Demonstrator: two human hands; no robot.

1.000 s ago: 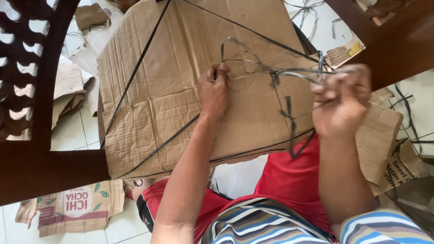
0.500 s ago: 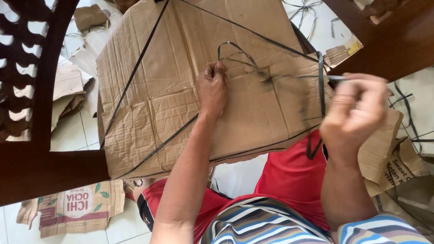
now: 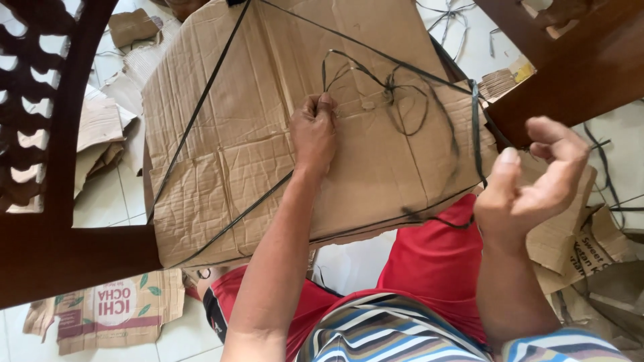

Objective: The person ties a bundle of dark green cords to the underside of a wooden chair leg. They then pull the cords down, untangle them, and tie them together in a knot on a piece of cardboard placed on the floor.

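Left hand [image 3: 314, 134] grip pinched shut on thin black plastic strapping [image 3: 396, 94], pressed against the creased flat brown cardboard sheet [image 3: 228, 167] lying across the lap. Right hand [image 3: 530, 177] off to the side of that grip, fingers curled loosely open, holding nothing. Strap loops slack just beyond the pinch. Judged step: knotting. Next calls for re-catching the loose end.

- Dark carved wooden chair [image 3: 40, 134] at left, openwork back, white tiled floor [image 3: 114, 201] showing through.
- Flattened printed carton [image 3: 111, 315] lies lower left on the tiles.
- Torn cardboard scraps [image 3: 100, 121] scattered upper left.
- Dark wooden furniture leg [image 3: 570, 74] upper right.
- Loose black straps [image 3: 607, 161] on floor, right.
- Red shorts [image 3: 436, 268], striped shirt [image 3: 389, 335] at bottom.
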